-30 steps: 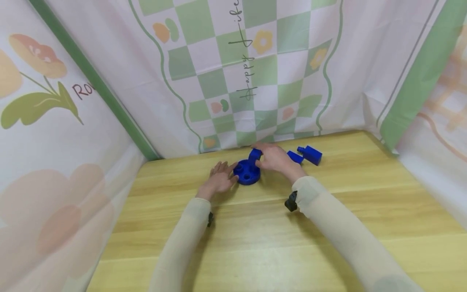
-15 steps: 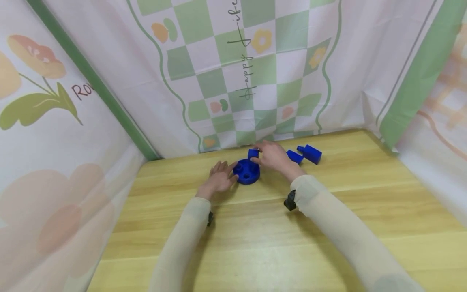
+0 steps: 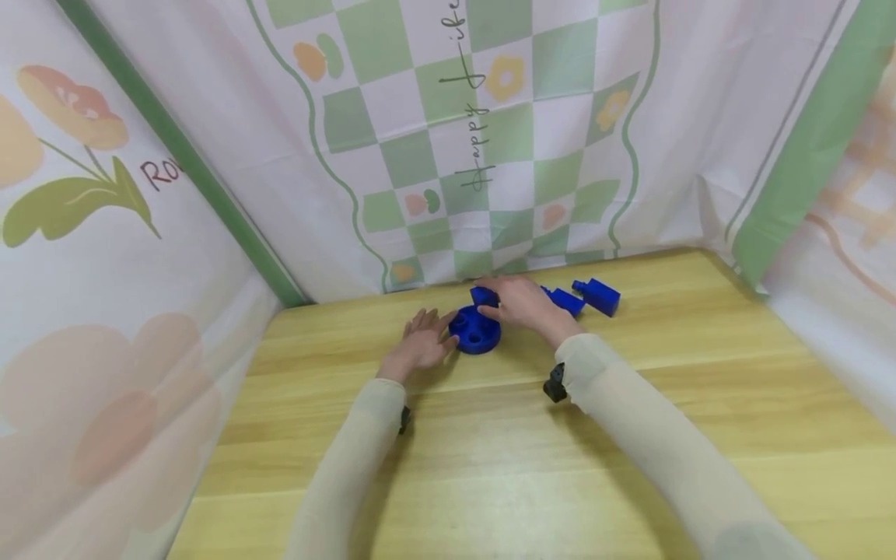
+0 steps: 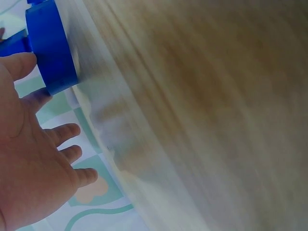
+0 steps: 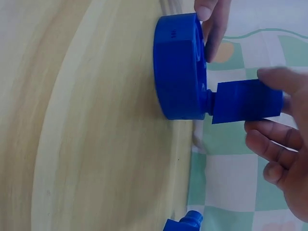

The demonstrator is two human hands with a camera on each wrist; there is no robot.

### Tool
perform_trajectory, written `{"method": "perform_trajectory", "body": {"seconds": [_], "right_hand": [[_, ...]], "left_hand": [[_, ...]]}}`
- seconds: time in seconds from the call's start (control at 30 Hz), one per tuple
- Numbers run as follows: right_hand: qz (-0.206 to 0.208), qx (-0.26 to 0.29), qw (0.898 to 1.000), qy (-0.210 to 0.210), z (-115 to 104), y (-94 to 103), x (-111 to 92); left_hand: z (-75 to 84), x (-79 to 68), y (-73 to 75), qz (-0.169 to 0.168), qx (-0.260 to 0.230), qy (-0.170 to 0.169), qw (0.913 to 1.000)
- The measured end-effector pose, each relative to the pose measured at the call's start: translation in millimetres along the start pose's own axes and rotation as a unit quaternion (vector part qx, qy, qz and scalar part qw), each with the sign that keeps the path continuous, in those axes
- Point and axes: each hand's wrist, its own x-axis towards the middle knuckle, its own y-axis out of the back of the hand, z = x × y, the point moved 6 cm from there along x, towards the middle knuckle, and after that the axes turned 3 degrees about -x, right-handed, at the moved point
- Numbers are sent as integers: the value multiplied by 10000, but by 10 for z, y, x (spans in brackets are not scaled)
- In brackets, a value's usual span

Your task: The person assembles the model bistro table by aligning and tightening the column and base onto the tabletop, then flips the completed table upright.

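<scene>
A blue round base [image 3: 476,339] with holes in its top lies on the wooden table. My left hand [image 3: 422,344] has its thumb and index finger against the base's left rim, the other fingers spread straight. In the left wrist view, that thumb [image 4: 21,65] is by the upper face and the index finger [image 4: 37,99] meets the edge. My right hand [image 3: 521,302] pinches a blue pegged block [image 5: 246,101] between thumb and fingers. The block stands upright at the far side of the base, its narrow neck [image 5: 211,102] meeting the base's top. The peg's end is hidden.
Two more blue pegged blocks lie right of my right hand: a nearer block [image 3: 567,302], partly behind the hand, and a farther block [image 3: 600,297] on its side. A patterned cloth [image 3: 427,140] hangs just behind the table's [image 3: 476,451] back edge.
The block in my right hand has turned about its upright axis, showing a different face. My right hand has shifted slightly left with it. The left hand and the base stay in place.
</scene>
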Motion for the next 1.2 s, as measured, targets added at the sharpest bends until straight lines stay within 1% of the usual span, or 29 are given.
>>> {"method": "perform_trajectory", "body": {"seconds": [0.13, 0.3, 0.37, 0.47, 0.57, 0.7, 0.83, 0.9, 1.07, 1.13, 1.2], "right_hand": [[63, 91, 9998, -180, 28, -13, 30], [97, 260, 9954, -916, 73, -21, 64], [70, 367, 9932, -1102, 75, -36, 73], [119, 451, 9933, -1059, 58, -37, 76], [137, 319, 9948, -953, 53, -24, 69], [-5, 177, 9963, -845, 55, -1, 70], [-99, 204, 9969, -756, 54, 25, 89], [-69, 234, 9959, -875, 75, 28, 88], [-30, 541, 9879, -1454, 153, -9, 59], [-46, 652, 9870, -1465, 161, -31, 62], [-29, 750, 9875, -1385, 156, -39, 65]], "left_hand": [[-11, 22, -20, 10, 91, 27, 10000], [-9, 26, -14, 19, 63, 50, 10000], [-10, 28, -15, 11, 63, 43, 10000], [-14, 29, -16, 12, 66, 19, 10000], [-14, 26, -14, 17, 78, 2, 10000], [-13, 23, -8, 6, 54, -20, 10000], [-6, 11, 13, 4, -4, -7, 10000], [-1, 5, 23, 19, -21, -9, 10000], [-1, 5, 6, 13, 43, -51, 10000], [-4, 6, -3, 10, 72, -63, 10000], [1, 2, -6, 10, 115, -86, 9999]]}}
